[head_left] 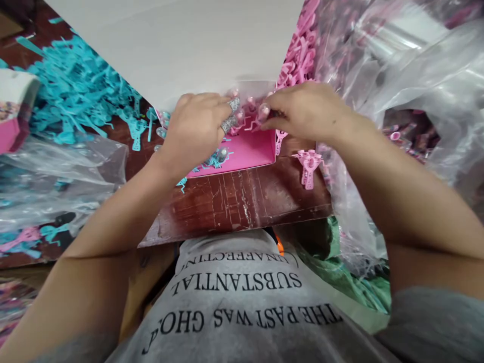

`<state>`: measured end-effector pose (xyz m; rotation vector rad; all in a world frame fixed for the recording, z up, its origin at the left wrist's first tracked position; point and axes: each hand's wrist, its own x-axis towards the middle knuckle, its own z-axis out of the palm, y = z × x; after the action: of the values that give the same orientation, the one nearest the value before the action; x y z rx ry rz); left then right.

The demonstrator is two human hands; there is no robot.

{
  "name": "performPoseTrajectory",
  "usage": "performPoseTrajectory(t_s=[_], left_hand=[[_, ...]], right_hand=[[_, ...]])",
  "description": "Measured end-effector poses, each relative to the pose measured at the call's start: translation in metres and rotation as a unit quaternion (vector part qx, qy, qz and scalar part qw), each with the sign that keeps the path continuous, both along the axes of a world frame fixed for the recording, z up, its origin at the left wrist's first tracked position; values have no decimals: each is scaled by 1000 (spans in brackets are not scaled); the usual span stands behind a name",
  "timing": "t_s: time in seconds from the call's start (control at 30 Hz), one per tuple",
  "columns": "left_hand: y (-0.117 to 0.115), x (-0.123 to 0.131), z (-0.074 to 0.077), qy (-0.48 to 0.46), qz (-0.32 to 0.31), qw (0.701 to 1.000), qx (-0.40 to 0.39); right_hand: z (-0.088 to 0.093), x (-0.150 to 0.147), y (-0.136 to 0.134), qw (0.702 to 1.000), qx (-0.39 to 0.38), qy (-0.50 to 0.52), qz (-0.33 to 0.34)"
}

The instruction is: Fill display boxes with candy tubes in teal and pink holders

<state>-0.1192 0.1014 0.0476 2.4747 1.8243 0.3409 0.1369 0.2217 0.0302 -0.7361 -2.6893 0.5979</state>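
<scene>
My left hand (198, 126) reaches into a pink box (253, 154) with its fingers bent down; silvery, glittering bands (229, 122) show at its fingers, and whatever it grips is hidden. My right hand (310, 110) pinches a small pink plastic piece with a clear, pearly round end (263, 111) between thumb and fingers. Several similar pink pieces crowd between the two hands inside the box. Below my left hand, a blue plastic piece with a clear round end (222, 154) lies in the box.
A large white panel (196, 45) rises behind the box. Blue plastic pieces (75, 85) are heaped at left, pink pieces (302, 50) at right. One pink piece (309, 166) lies on the worn brown table (242, 199). Clear plastic bags (427, 75) flank the work area.
</scene>
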Motion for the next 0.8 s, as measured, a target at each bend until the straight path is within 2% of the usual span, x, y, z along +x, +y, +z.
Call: performPoseTrajectory(t_s=[0.1, 0.2, 0.33, 0.43, 0.5, 0.6, 0.7, 0.8], left_hand=[[0, -4, -9, -33, -16, 999, 34], [-2, -3, -8, -40, -14, 997, 57], [-4, 20, 15, -31, 17, 997, 64], [1, 47, 31, 15, 45, 999, 16], [7, 63, 35, 28, 61, 998, 0], [19, 78, 33, 42, 115, 992, -33], [26, 84, 31, 62, 148, 984, -74], [27, 83, 33, 70, 151, 984, -67]], right_hand=[[-7, -4, 9, 1000, -5, -15, 18], [-2, -13, 0, 999, 15, -46, -17], [16, -20, -27, 985, 61, -123, -100], [21, -16, -42, 979, 78, -78, -170], [14, -14, -46, 975, 75, -28, -206], [-3, -16, -45, 973, 71, 18, -221], [-15, -20, -40, 972, 103, 44, -205], [-11, -21, -38, 978, 119, 10, -173]])
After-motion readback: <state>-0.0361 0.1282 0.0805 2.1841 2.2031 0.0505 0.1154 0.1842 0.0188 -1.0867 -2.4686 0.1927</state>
